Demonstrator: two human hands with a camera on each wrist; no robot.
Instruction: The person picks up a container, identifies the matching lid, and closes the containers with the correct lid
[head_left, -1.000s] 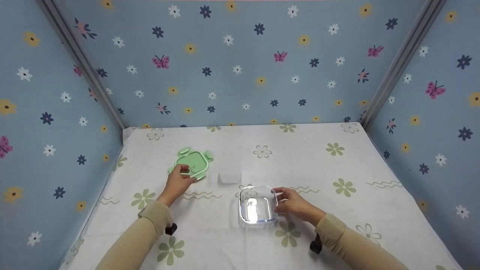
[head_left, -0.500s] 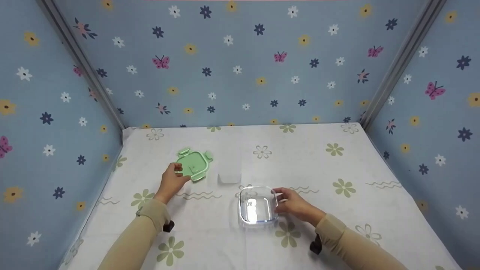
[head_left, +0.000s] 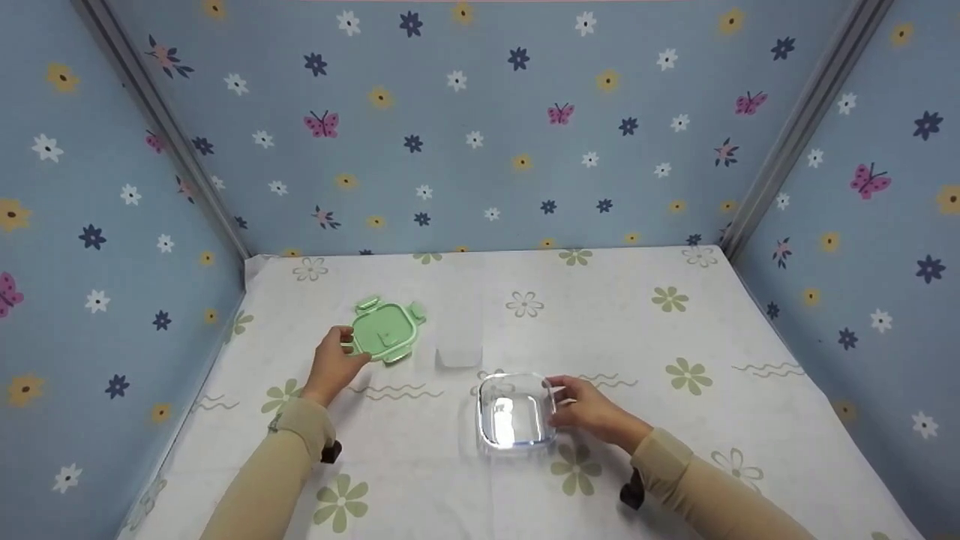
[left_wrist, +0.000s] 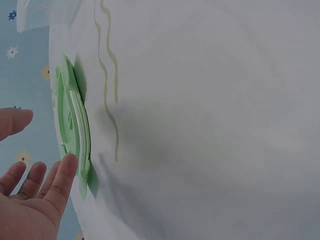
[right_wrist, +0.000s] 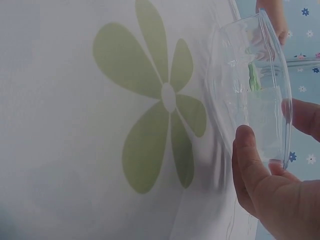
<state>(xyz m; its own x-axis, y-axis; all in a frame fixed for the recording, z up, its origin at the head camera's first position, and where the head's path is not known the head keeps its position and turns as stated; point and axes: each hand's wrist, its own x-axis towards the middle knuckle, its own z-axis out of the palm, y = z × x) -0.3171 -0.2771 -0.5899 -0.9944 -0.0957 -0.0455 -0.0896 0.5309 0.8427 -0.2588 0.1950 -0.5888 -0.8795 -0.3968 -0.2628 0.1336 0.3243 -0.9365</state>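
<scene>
While both forearms in tan sleeves reached out over the tablecloth (head_left: 660,352), the right hand (head_left: 592,411) lay nearest, gripping the right wall of a clear glass container (head_left: 514,411). Seen from the right wrist, its thumb (right_wrist: 250,165) was pressed against the outer wall while a finger hooked over the rim, so the glass was pinched between them. That container stood upright on the cloth, just above a printed green flower (head_left: 576,466).

Farther out and to the left, the left hand (head_left: 332,364) sat at the near-left edge of a green lid (head_left: 384,331), which lay flat on the cloth, well apart from the container. From the left wrist, the fingers (left_wrist: 62,177) were straight and slightly spread, one fingertip touching the lid's edge (left_wrist: 75,135), thumb held clear; nothing was clasped.

Between lid and container, slightly farther back, stood a small translucent white piece (head_left: 458,352); what it was could not be told. Beyond rose the blue walls (head_left: 480,127) printed with flowers and butterflies.
</scene>
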